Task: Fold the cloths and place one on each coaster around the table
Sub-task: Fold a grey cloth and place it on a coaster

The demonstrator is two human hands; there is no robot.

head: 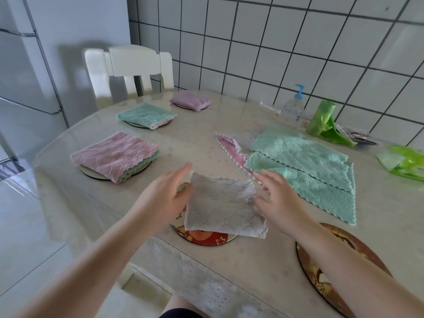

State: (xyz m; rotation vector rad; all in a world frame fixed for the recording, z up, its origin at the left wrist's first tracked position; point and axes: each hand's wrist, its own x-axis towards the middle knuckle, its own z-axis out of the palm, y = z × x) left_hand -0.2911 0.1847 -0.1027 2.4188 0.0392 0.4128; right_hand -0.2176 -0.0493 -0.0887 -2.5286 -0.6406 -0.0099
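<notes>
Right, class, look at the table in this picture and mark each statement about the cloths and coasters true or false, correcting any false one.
1. A folded grey cloth lies on the nearest coaster. True.
2. The purple cloth is the one nearest the person. False: it is the farthest, by the white chair.
3. Both hands, left and right, are open beside the grey cloth. True.
4. The large brown coaster at the right carries a folded cloth. False: no cloth lies on it.
5. Unfolded green cloths lie on the table. True.
</notes>
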